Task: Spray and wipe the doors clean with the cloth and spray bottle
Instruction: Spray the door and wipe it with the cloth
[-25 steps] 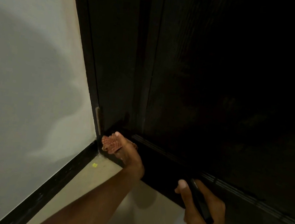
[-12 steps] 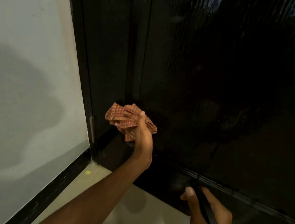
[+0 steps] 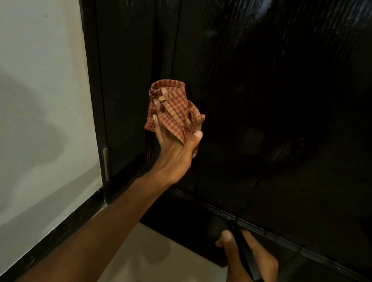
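Cloth (image 3: 174, 113), red-and-tan checked, sits bunched in the left hand (image 3: 174, 153), whose grip is curled round it: fingers tucked into the folds and the thumb pinning a flap at the right, so the wad presents a thick pad instead of a loose trailing sheet. It is held up against the lower left part of the dark door (image 3: 278, 105), beside the vertical groove near the frame (image 3: 92, 59), though whether the fabric actually touches the wood cannot be told from this angle. The right hand (image 3: 239, 276) waits low near the door's bottom moulding, its grip wrapped round the neck of the spray bottle (image 3: 245, 252), black head pointing toward the door and pale body hanging below, likely parked there so it is ready without blocking the wiping arm. Streaky sheen high on the panel suggests wet or part-wiped patches, so the step in hand looks like wiping upward from the base. A hinge (image 3: 106, 166) shows on the frame beside the pale wall (image 3: 36, 75), above the tan floor (image 3: 164, 267)
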A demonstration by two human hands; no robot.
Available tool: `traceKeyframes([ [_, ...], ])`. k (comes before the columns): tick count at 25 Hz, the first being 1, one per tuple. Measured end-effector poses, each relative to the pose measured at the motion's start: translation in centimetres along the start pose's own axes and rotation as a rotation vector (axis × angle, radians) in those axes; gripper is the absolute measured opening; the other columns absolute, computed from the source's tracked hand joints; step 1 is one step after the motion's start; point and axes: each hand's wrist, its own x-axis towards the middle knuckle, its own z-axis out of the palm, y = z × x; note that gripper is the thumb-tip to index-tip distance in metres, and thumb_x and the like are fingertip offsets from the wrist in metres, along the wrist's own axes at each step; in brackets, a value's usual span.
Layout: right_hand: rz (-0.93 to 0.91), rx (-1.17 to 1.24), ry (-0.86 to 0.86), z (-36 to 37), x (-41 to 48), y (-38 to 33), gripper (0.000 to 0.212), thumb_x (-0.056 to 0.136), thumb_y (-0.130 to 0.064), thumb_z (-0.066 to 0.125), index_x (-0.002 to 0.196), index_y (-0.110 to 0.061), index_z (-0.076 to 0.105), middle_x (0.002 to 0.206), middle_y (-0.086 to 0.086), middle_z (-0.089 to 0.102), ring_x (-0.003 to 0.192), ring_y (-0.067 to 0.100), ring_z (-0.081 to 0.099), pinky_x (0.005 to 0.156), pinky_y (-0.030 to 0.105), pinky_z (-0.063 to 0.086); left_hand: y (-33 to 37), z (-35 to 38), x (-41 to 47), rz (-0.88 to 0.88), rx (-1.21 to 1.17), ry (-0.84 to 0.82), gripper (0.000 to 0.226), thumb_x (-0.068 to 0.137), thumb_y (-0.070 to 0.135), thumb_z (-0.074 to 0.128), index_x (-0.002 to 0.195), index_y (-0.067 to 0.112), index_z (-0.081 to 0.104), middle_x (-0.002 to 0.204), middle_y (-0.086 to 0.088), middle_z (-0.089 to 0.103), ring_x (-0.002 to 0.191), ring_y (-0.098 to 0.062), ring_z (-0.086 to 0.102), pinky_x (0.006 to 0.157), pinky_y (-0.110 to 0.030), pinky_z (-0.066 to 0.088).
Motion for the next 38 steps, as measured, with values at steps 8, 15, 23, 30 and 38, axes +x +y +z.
traceKeyframes([
  [8,0.05,0.013,0.024,-1.1,-1.2,1.2,0.039,0.082,-0.069,0.066,0.077,-0.031,0.075,0.063,0.005,0.066,0.051,0.015,0.063,0.051,0.033,0.049,-11.9,-0.8,-4.4,0.549,0.805,-0.154,0.09,0.098,0.079,0.033,0.164,0.039,-0.013,0.171,0.01,-0.028,0.155,-0.025,-0.032,0.119,-0.077,-0.004],
  [15,0.06,0.054,0.062,-2.6,-1.5,3.0,0.06,0.075,-0.085,0.067,0.078,-0.026,0.076,0.064,0.012,0.066,0.051,0.019,0.063,0.05,0.045,0.05,-12.9,-1.4,-4.0,0.555,0.802,-0.269,0.078,0.103,0.07,0.022,0.166,0.035,-0.008,0.172,-0.001,-0.025,0.154,-0.038,-0.032,0.118,-0.065,-0.024],
  [23,0.057,0.068,0.091,-4.4,-2.1,3.9,0.018,0.084,-0.034,0.081,0.071,-0.023,0.074,0.06,0.006,0.064,0.055,0.013,0.061,0.055,0.019,0.044,-11.1,0.9,-2.4,0.768,0.879,-0.072,0.068,0.112,0.05,0.021,0.167,0.022,-0.008,0.174,0.0,-0.017,0.16,-0.028,-0.017,0.126,-0.053,-0.017],
  [30,0.091,0.05,0.164,-8.5,-4.1,3.4,0.017,0.085,-0.03,0.079,0.07,-0.031,0.072,0.059,-0.004,0.062,0.057,0.006,0.06,0.058,0.014,0.042,-8.3,2.1,-1.0,1.11,1.129,-0.218,0.072,0.106,0.043,0.031,0.168,0.026,-0.001,0.175,-0.002,-0.013,0.16,-0.033,-0.012,0.125,-0.06,-0.009],
  [38,0.078,-0.02,0.303,-12.7,-5.2,2.9,0.016,0.094,-0.031,0.072,0.081,-0.023,0.075,0.068,-0.002,0.068,0.067,0.015,0.067,0.06,0.018,0.048,-2.0,10.8,-2.4,1.374,1.233,-0.393,0.063,0.11,0.036,0.022,0.168,0.02,0.002,0.176,-0.004,-0.006,0.162,-0.028,-0.005,0.129,-0.054,-0.006],
])
